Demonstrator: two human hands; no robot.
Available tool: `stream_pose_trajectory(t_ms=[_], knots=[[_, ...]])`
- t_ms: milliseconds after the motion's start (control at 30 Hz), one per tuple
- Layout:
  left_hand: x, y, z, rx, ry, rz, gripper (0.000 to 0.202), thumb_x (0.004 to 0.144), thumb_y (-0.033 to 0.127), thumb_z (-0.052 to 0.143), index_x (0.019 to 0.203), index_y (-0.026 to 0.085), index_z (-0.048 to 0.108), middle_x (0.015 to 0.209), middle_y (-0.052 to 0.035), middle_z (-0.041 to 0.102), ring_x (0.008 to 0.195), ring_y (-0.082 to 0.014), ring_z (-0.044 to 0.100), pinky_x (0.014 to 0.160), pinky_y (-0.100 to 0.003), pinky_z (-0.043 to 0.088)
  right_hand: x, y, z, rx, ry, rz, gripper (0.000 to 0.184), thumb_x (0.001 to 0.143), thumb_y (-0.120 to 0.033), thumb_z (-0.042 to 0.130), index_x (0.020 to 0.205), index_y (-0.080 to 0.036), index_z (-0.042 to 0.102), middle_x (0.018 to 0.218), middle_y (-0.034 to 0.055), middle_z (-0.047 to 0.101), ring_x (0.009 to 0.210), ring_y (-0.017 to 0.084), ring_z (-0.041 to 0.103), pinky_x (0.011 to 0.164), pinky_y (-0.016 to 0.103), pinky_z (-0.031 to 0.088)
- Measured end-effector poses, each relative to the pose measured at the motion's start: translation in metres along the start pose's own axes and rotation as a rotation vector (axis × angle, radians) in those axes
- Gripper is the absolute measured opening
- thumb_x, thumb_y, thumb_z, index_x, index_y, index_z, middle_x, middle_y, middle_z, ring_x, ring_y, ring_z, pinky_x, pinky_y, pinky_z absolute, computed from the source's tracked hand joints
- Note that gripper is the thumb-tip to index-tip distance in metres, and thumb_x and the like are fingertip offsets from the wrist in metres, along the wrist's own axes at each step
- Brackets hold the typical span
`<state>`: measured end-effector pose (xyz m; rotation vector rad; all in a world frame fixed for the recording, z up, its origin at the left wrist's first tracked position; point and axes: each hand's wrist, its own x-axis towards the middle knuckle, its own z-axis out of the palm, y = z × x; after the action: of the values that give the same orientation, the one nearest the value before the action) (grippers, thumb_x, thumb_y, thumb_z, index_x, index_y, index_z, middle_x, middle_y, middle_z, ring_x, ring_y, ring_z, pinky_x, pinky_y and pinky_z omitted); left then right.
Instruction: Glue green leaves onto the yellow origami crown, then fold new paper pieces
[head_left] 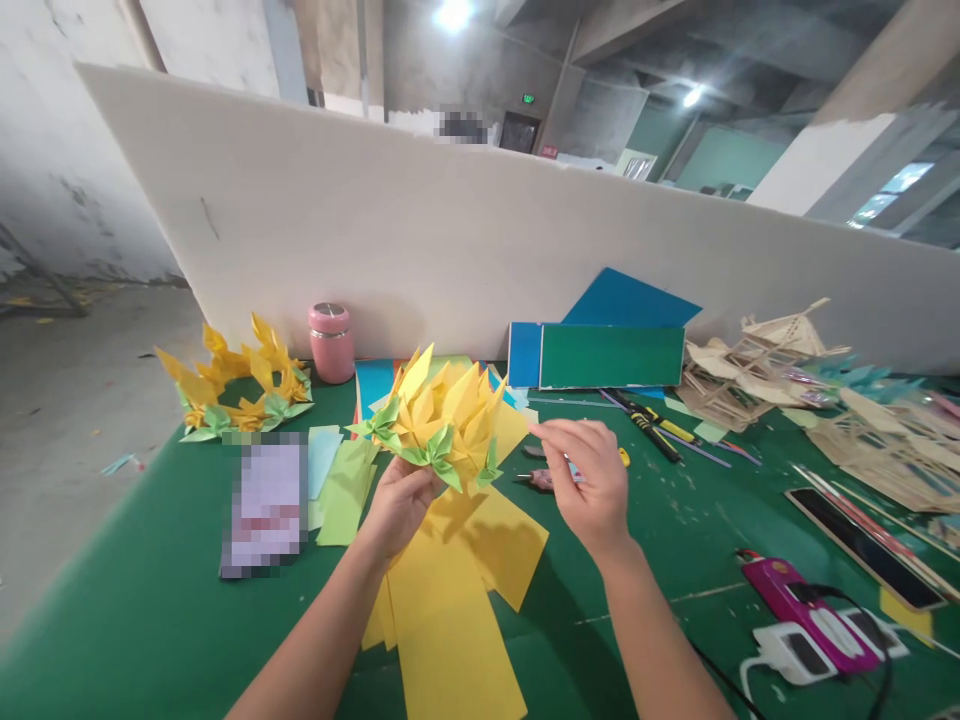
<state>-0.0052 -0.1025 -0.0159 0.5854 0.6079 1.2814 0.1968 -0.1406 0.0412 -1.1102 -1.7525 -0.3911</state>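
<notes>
**Q:** What do the hands hold?

**A:** The left hand (397, 505) is closed around the base of a yellow paper flower (450, 410). It grasps the flower from below, and the pointed petals and small green paper leaves fan out above the fingers. The flower is lifted off the green table (150, 600).

**Q:** Where is it, taking the pink flask (331, 343) as the marker?

**A:** The flower is to the right of the flask and nearer the viewer. The gripping hand is right of the flask too, and nearer still.

**Q:** And the other hand?

**A:** The right hand (592, 485) is further right of the flask, just beside the flower's right edge. Its thumb and forefinger are pinched together close to a petal. I cannot tell whether they touch the paper or hold anything between them.

**Q:** What else is there?

**A:** Left of the flask, a second yellow flower cluster (240, 385) lies on the table. Flat yellow paper sheets (450, 610) lie to the right of the flask and much nearer the viewer, under the left wrist. A dark green card (611, 355) stands far to the flask's right, against a white board (450, 230) that runs behind the flask.
</notes>
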Motion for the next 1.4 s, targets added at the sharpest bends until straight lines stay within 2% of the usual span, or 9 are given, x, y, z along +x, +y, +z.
stream_pose_trajectory(t_ms=[300, 400, 500, 633, 767, 933, 1033, 1200, 1400], knots=[[0.025, 0.016, 0.018, 0.029, -0.001, 0.190, 0.037, 0.058, 0.011, 0.073, 0.090, 0.024, 0.063, 0.076, 0.0010, 0.071, 0.081, -0.0173, 0.066, 0.080, -0.029, 0.048, -0.045, 0.018, 0.003, -0.032, 0.063, 0.128, 0.028, 0.089, -0.012, 0.046, 0.097, -0.024, 0.069, 0.087, 0.0044, 0.071, 0.082, 0.019, 0.062, 0.074, 0.033, 0.048], [0.043, 0.023, 0.019, 0.018, 0.208, 0.129, 0.029, 0.062, 0.001, 0.067, 0.080, 0.023, 0.063, 0.072, 0.0034, 0.068, 0.076, -0.0135, 0.066, 0.080, -0.025, 0.049, -0.054, 0.030, -0.002, -0.111, -0.035, 0.256, 0.029, 0.089, -0.018, 0.042, 0.093, -0.023, 0.070, 0.089, 0.0067, 0.071, 0.085, 0.022, 0.063, 0.078, 0.038, 0.048], [0.055, 0.022, 0.011, 0.037, 0.317, 0.068, 0.028, 0.066, -0.007, 0.059, 0.065, 0.021, 0.059, 0.060, 0.0042, 0.062, 0.068, -0.0109, 0.065, 0.075, -0.020, 0.049, -0.064, 0.046, -0.010, -0.175, -0.178, 0.481, 0.026, 0.084, -0.026, 0.045, 0.094, -0.021, 0.068, 0.097, 0.0103, 0.068, 0.093, 0.027, 0.061, 0.081, 0.043, 0.049], [0.055, 0.015, 0.000, 0.053, 0.358, -0.024, 0.029, 0.075, -0.005, 0.058, 0.061, 0.020, 0.059, 0.061, 0.0001, 0.064, 0.067, -0.0144, 0.066, 0.070, -0.023, 0.051, -0.078, 0.059, -0.022, -0.126, -0.335, 0.820, 0.037, 0.074, -0.042, 0.057, 0.102, -0.018, 0.059, 0.102, 0.0121, 0.062, 0.090, 0.028, 0.062, 0.075, 0.041, 0.051], [0.050, 0.017, 0.002, 0.034, 0.391, -0.070, 0.031, 0.077, -0.006, 0.054, 0.063, 0.021, 0.060, 0.066, -0.0021, 0.066, 0.075, -0.0163, 0.068, 0.071, -0.023, 0.053, -0.082, 0.057, -0.027, 0.036, -0.495, 1.010, 0.051, 0.065, -0.039, 0.064, 0.110, -0.020, 0.051, 0.092, 0.0061, 0.062, 0.079, 0.024, 0.064, 0.065, 0.035, 0.052], [0.044, 0.024, 0.010, -0.038, 0.454, -0.073, 0.035, 0.075, -0.013, 0.045, 0.068, 0.019, 0.057, 0.074, -0.0029, 0.065, 0.080, -0.0143, 0.069, 0.073, -0.021, 0.054, -0.082, 0.056, -0.031, 0.142, -0.502, 1.056, 0.051, 0.063, -0.024, 0.057, 0.113, -0.024, 0.047, 0.090, 0.0017, 0.064, 0.073, 0.020, 0.065, 0.068, 0.034, 0.051], [0.039, 0.027, 0.012, -0.077, 0.487, -0.064, 0.033, 0.076, -0.013, 0.044, 0.070, 0.018, 0.053, 0.075, -0.0030, 0.063, 0.073, -0.0126, 0.068, 0.071, -0.020, 0.054, -0.089, 0.067, -0.037, 0.106, -0.406, 1.024, 0.043, 0.065, -0.023, 0.052, 0.108, -0.023, 0.048, 0.085, 0.0015, 0.064, 0.071, 0.021, 0.065, 0.070, 0.035, 0.051], [0.036, 0.033, 0.012, -0.127, 0.510, -0.064, 0.029, 0.075, -0.011, 0.044, 0.070, 0.016, 0.052, 0.073, -0.0045, 0.059, 0.071, -0.0147, 0.067, 0.068, -0.022, 0.055, -0.104, 0.095, -0.048, -0.282, -0.232, 0.997, 0.039, 0.070, -0.018, 0.047, 0.109, -0.018, 0.050, 0.088, 0.0090, 0.064, 0.077, 0.026, 0.064, 0.070, 0.038, 0.049], [0.044, 0.038, 0.007, -0.197, 0.509, -0.042, 0.029, 0.071, -0.009, 0.041, 0.066, 0.017, 0.051, 0.064, -0.0025, 0.055, 0.059, -0.0146, 0.059, 0.067, -0.028, 0.057, -0.112, 0.096, -0.048, -0.644, -0.245, 0.969, 0.040, 0.070, -0.011, 0.048, 0.107, -0.018, 0.058, 0.086, 0.0144, 0.063, 0.081, 0.033, 0.062, 0.070, 0.045, 0.047]])
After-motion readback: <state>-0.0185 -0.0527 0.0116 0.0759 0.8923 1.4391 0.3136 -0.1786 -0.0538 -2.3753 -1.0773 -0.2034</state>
